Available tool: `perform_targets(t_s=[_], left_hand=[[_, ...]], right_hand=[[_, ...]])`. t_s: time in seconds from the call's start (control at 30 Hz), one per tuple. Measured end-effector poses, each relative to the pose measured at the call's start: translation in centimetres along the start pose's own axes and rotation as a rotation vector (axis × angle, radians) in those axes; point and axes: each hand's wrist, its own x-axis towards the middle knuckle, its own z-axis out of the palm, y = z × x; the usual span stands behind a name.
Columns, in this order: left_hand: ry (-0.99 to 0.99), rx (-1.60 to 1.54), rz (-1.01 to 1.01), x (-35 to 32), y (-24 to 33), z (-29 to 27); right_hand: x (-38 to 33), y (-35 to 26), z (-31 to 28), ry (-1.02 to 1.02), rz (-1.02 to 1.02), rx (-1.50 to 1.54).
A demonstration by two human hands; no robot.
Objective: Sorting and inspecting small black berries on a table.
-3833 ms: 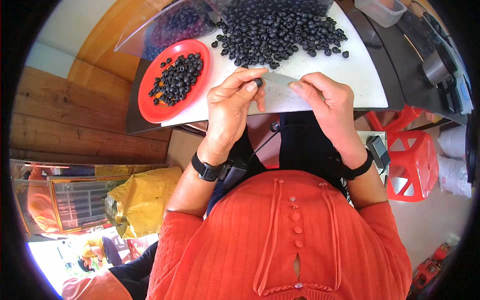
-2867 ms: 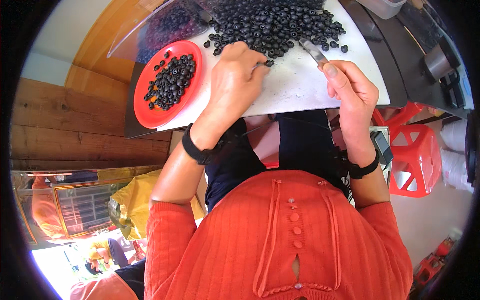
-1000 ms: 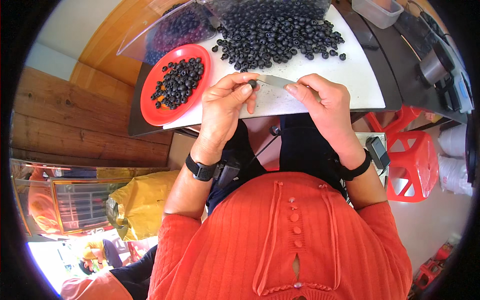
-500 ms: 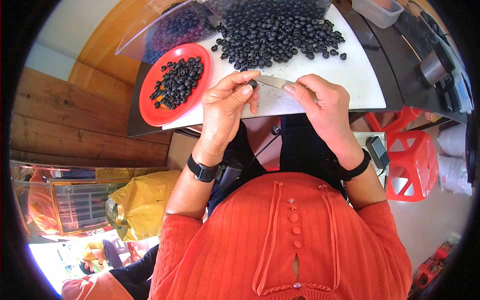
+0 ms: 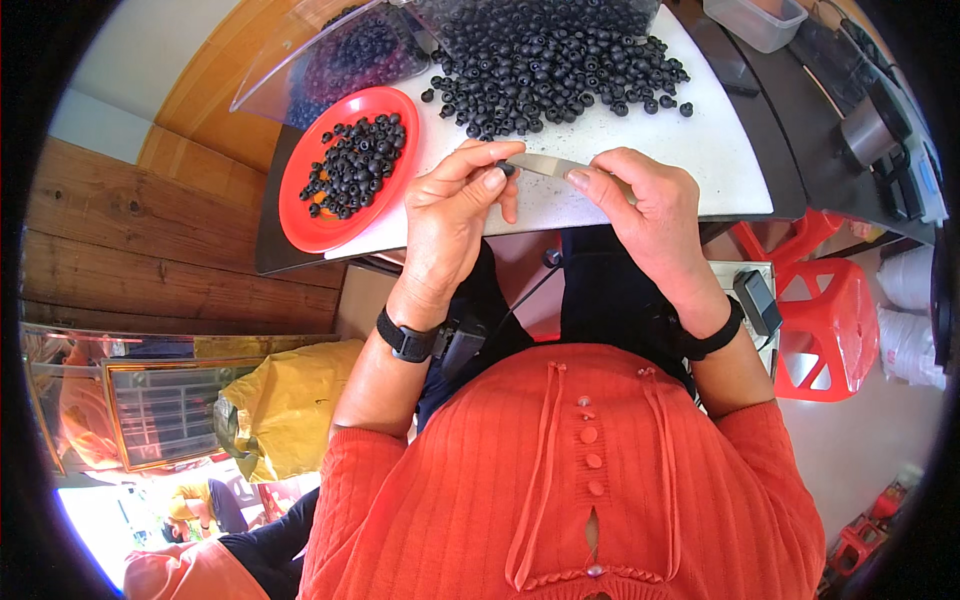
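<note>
Between the thumb and fingers of my left hand (image 5: 455, 200) is a small black bead (image 5: 507, 168), partly hidden by the fingertips. My right hand (image 5: 648, 205) pinches a flat, pale metal blade (image 5: 548, 165), whose far end reaches the bead. Both hands are raised over the near edge of a white board (image 5: 710, 165). Beyond them lies a large heap of black beads with holes (image 5: 550, 80). To the left of my left hand stands a red plate (image 5: 310, 232) holding a smaller pile of such beads.
A clear plastic bin (image 5: 300, 60) lies tilted behind the plate. At the far right are a clear container (image 5: 765, 28) and a metal cup (image 5: 875, 128). A red stool (image 5: 830, 330) stands right of my legs. Another person (image 5: 215, 570) is at the lower left.
The bead has turned slightly in my left fingers, and the blade has tilted so more of its flat side shows. Both hands stay nearly in place.
</note>
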Motion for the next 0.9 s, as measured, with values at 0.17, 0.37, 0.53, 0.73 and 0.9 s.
perform_targets(t_s=[0.17,0.37,0.53,0.73,0.9], left_hand=[[0.002,0.017,0.003,0.0,0.1,0.2],[0.009,-0.015,0.021,0.0,0.0,0.2],[0.015,0.012,0.033,0.0,0.1,0.3],[0.302,0.375,0.132,0.1,3.1,-2.0],[0.528,0.87,0.242,1.5,8.7,-7.2]], right_hand=[[0.1,0.1,-0.2,-0.029,0.003,0.044],[0.1,0.1,-0.3,-0.053,-0.01,0.006],[0.0,0.3,-0.1,-0.051,-0.025,0.06],[-0.5,0.5,-0.6,0.018,0.111,0.388],[-0.5,0.6,-1.0,0.065,0.131,0.47]])
